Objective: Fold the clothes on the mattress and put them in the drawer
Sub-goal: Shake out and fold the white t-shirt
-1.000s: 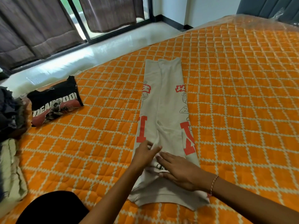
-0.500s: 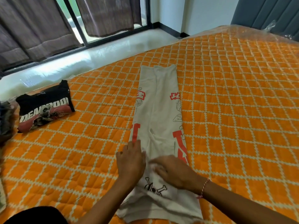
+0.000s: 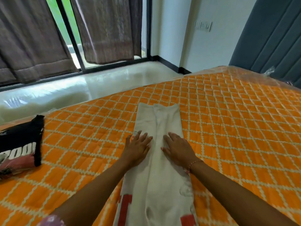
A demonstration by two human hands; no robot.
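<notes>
Beige shirt: long axis runs away from person; left hand and right hand flat, fingers straight, mid-strip.

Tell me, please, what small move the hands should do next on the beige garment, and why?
Probably grip the far end and fold it back toward the body. The beige garment already lies as a long narrow strip on the mattress, and the left hand and right hand lie flat on it.
</notes>
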